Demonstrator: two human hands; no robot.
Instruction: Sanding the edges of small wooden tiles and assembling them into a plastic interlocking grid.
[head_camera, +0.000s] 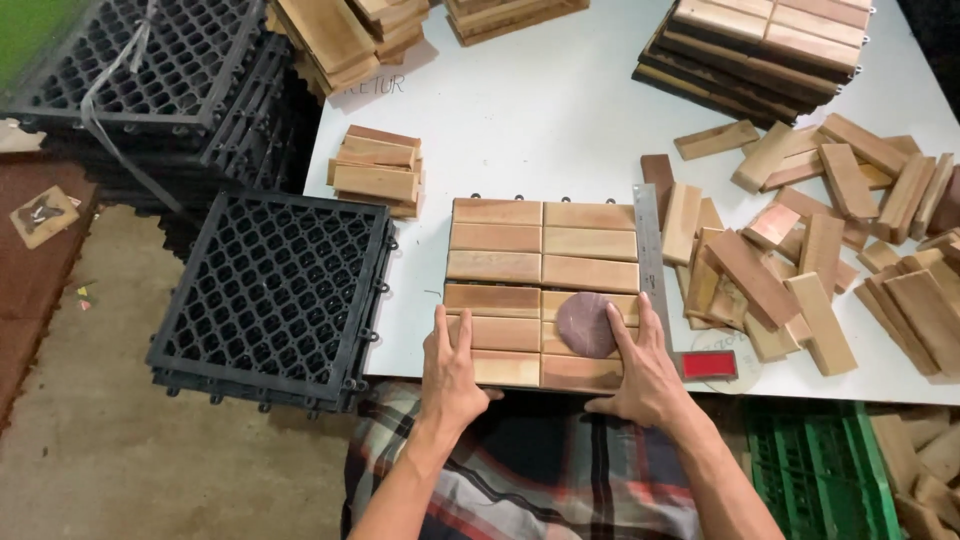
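A square wooden deck tile, made of two columns of short slats, lies on the white table at its near edge. My left hand presses flat on the tile's near left corner, fingers together. My right hand rests on the near right corner, its fingers touching a round brownish sanding pad that lies on the slats. A metal ruler lies along the tile's right edge.
Loose wooden slats are heaped on the right. Small slat stack at left, finished tiles stacked far right. Black plastic grid bases stand left of the table. A red-and-white tape roll lies by my right hand. Green crate below.
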